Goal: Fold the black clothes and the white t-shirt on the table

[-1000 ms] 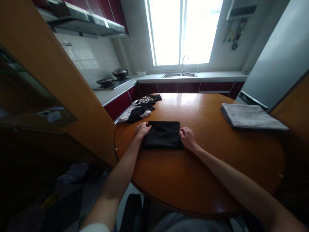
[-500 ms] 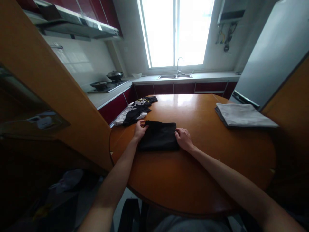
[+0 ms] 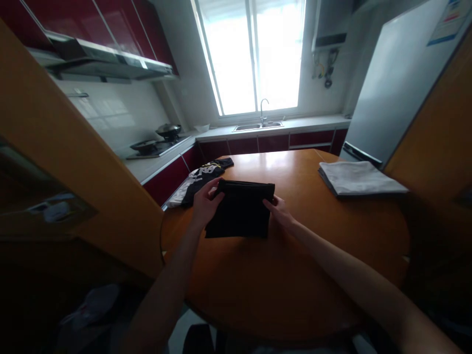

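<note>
Left hand [image 3: 206, 202] and right hand [image 3: 279, 210] pinch the black cloth [image 3: 240, 212] by its sides — probably light, soft, best held at upper corners.

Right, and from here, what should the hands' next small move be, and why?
Probably ease the black cloth rightward, toward the folded pale cloth. It is folded into a compact shape, and the left hand and right hand pinch its opposite sides, so it should travel without opening much.
</note>
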Tool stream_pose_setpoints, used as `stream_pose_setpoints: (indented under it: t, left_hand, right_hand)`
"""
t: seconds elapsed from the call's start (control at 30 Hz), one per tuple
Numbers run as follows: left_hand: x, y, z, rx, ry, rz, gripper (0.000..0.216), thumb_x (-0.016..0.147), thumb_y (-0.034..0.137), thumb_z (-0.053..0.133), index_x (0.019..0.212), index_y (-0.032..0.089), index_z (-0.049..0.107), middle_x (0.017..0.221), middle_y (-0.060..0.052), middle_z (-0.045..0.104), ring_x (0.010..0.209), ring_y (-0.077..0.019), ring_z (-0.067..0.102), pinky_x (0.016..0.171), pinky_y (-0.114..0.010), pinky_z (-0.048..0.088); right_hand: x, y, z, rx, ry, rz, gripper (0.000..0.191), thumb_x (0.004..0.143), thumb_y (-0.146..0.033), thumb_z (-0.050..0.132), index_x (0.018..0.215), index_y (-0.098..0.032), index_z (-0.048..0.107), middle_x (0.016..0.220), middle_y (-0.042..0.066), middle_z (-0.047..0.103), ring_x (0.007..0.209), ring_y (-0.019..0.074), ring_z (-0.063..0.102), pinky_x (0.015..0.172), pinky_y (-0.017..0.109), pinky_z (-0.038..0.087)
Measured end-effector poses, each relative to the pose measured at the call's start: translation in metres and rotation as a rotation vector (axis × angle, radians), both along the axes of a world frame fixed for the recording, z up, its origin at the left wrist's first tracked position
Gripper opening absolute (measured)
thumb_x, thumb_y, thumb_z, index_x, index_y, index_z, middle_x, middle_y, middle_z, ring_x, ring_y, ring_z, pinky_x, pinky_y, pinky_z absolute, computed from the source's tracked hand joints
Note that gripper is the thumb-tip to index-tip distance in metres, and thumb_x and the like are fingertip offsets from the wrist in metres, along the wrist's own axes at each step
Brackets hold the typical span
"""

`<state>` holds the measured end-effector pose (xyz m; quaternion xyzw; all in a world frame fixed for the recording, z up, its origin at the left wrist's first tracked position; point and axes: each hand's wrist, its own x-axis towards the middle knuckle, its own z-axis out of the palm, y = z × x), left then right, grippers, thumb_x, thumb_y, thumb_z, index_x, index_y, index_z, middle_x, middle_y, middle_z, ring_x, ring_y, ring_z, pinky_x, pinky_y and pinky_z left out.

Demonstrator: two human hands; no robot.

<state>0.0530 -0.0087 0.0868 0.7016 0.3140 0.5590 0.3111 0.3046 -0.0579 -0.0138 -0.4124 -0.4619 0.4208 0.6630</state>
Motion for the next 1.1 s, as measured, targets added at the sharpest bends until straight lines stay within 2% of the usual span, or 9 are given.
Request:
stream_pose_setpoints:
  t: [0.13, 0.3, 0.43, 0.53, 0.63, 0.73, 0.83, 1.0, 1.1]
  left_hand:
    - [0.017, -0.005, 0.016, -0.003, -0.007, -0.076, 0.057, 0.075, 0.033, 0.081, 0.128, 0.02, 0.068, 0.117, -0.008, 0.072, 0.097, -0.0228, 0.072, 0.083, -0.033, 0.061]
    - [0.065, 0.002, 0.027, 0.029, -0.062, -0.127, 0.048, 0.071, 0.036, 0.085, 0.114, 0.017, 0.071, 0.11, -0.007, 0.074, 0.101, -0.0232, 0.071, 0.091, -0.036, 0.059]
    - [0.134, 0.009, 0.03, 0.042, -0.101, -0.223, 0.039, 0.069, 0.036, 0.086, 0.098, 0.018, 0.067, 0.1, -0.004, 0.073, 0.093, -0.0209, 0.071, 0.085, -0.034, 0.06]
    - [0.2, 0.014, 0.027, 0.003, -0.116, -0.369, 0.036, 0.071, 0.034, 0.084, 0.096, 0.019, 0.063, 0.099, -0.004, 0.073, 0.091, -0.0202, 0.071, 0.081, -0.034, 0.06]
    - [0.271, 0.02, 0.022, -0.064, -0.137, -0.508, 0.034, 0.071, 0.03, 0.083, 0.096, 0.02, 0.06, 0.09, -0.002, 0.073, 0.084, -0.0187, 0.072, 0.078, -0.034, 0.06]
    - [0.341, 0.025, 0.017, -0.062, -0.196, -0.581, 0.031, 0.072, 0.023, 0.08, 0.095, 0.02, 0.059, 0.088, -0.001, 0.071, 0.088, -0.0188, 0.072, 0.081, -0.033, 0.059]
    - [0.399, 0.024, 0.012, -0.04, -0.284, -0.615, 0.026, 0.075, 0.015, 0.074, 0.095, 0.02, 0.058, 0.089, 0.0, 0.07, 0.093, -0.0179, 0.071, 0.082, -0.031, 0.059]
    - [0.456, 0.014, 0.005, -0.026, -0.39, -0.619, 0.022, 0.079, 0.011, 0.068, 0.097, 0.021, 0.058, 0.09, 0.001, 0.07, 0.088, -0.0141, 0.071, 0.081, -0.028, 0.058]
    - [0.477, 0.024, 0.002, -0.086, -0.414, -0.598, 0.023, 0.08, 0.013, 0.07, 0.099, 0.021, 0.059, 0.089, 0.0, 0.07, 0.09, -0.0158, 0.071, 0.079, -0.027, 0.058]
  right_hand:
    - [0.023, -0.015, 0.027, 0.051, 0.173, -0.106, 0.043, 0.071, -0.051, 0.082, 0.098, -0.018, 0.075, 0.1, 0.006, 0.077, 0.09, 0.0231, 0.068, 0.085, 0.036, 0.053]
    - [0.083, -0.039, 0.059, 0.137, 0.109, -0.287, 0.039, 0.069, -0.049, 0.083, 0.092, -0.018, 0.077, 0.094, 0.003, 0.077, 0.088, 0.0224, 0.067, 0.081, 0.036, 0.052]
    - [0.153, -0.061, 0.079, 0.157, -0.029, -0.442, 0.039, 0.067, -0.05, 0.083, 0.087, -0.017, 0.076, 0.086, 0.002, 0.075, 0.085, 0.0218, 0.067, 0.077, 0.034, 0.052]
    - [0.215, -0.075, 0.086, 0.135, -0.077, -0.563, 0.041, 0.063, -0.05, 0.084, 0.086, -0.017, 0.075, 0.083, 0.002, 0.074, 0.079, 0.0211, 0.067, 0.072, 0.034, 0.053]
    - [0.278, -0.085, 0.091, 0.126, -0.12, -0.695, 0.042, 0.061, -0.05, 0.085, 0.084, -0.017, 0.075, 0.081, 0.002, 0.074, 0.075, 0.02, 0.067, 0.069, 0.034, 0.053]
    - [0.336, -0.088, 0.097, 0.13, -0.191, -0.796, 0.042, 0.062, -0.051, 0.085, 0.084, -0.017, 0.074, 0.081, 0.003, 0.074, 0.076, 0.0196, 0.067, 0.069, 0.033, 0.054]
    - [0.384, -0.086, 0.107, 0.15, -0.261, -0.874, 0.043, 0.066, -0.054, 0.084, 0.084, -0.017, 0.072, 0.082, 0.003, 0.074, 0.079, 0.0203, 0.068, 0.071, 0.034, 0.056]
    - [0.439, -0.085, 0.127, 0.162, -0.347, -0.922, 0.038, 0.069, -0.051, 0.085, 0.089, -0.02, 0.074, 0.09, 0.004, 0.076, 0.088, 0.0232, 0.071, 0.079, 0.038, 0.059]
    - [0.467, -0.074, 0.137, 0.112, -0.365, -0.899, 0.033, 0.07, -0.045, 0.087, 0.089, -0.021, 0.075, 0.092, 0.004, 0.077, 0.087, 0.0233, 0.072, 0.081, 0.039, 0.06]
